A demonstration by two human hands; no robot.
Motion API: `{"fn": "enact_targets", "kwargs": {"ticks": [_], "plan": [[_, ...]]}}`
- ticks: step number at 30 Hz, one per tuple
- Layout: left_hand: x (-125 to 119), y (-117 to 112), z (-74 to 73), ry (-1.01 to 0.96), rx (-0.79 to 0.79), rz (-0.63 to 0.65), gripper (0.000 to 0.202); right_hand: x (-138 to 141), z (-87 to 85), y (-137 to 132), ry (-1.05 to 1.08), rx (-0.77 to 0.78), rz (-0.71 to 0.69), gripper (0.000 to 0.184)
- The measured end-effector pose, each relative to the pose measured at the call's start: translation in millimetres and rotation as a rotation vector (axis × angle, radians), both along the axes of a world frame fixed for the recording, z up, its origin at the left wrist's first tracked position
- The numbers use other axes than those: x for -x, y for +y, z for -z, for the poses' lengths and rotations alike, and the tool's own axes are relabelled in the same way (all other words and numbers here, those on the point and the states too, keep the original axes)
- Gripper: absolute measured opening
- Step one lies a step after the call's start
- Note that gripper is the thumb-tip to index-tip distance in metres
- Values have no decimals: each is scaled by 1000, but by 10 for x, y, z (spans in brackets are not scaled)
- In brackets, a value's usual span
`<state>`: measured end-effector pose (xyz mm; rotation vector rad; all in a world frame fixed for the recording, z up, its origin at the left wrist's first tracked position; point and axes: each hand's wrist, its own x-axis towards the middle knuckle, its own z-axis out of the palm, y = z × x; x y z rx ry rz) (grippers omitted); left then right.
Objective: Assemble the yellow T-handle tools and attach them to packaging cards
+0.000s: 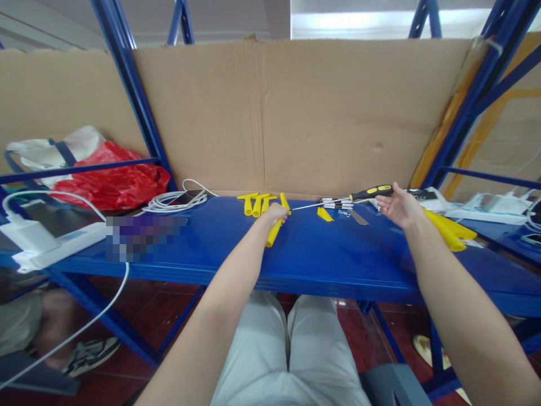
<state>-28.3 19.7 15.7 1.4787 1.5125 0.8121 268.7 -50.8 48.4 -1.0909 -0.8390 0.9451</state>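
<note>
My left hand [274,214] is closed around a yellow plastic piece [273,232] above the blue shelf [296,259]. My right hand [397,207] grips the black-and-yellow handle of a screwdriver [372,193]. Its thin shaft runs leftward, and the tip meets the yellow piece at my left fist. Several more yellow plastic pieces [255,203] lie just behind my left hand. One small yellow piece [324,214] lies between my hands, near some small white and dark parts [338,203].
A brown cardboard sheet [296,113] backs the shelf. A coiled white cable [173,200] and a red plastic bag [110,177] lie to the left. A white device [38,239] with a cord sits at far left. More yellow plastic [450,231] lies under my right forearm. Blue rack posts [135,96] stand around.
</note>
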Motion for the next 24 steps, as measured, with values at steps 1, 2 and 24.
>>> {"fn": "enact_targets", "kwargs": {"ticks": [1, 2, 24], "plan": [[0, -2, -1, 2, 0, 3, 24, -12, 9, 16, 17, -18, -20, 35], [0, -2, -1, 2, -1, 2, 24, -22, 20, 31, 37, -28, -37, 35], [-16, -49, -26, -14, 0, 3, 25, -66, 51, 50, 73, -12, 76, 27]]}}
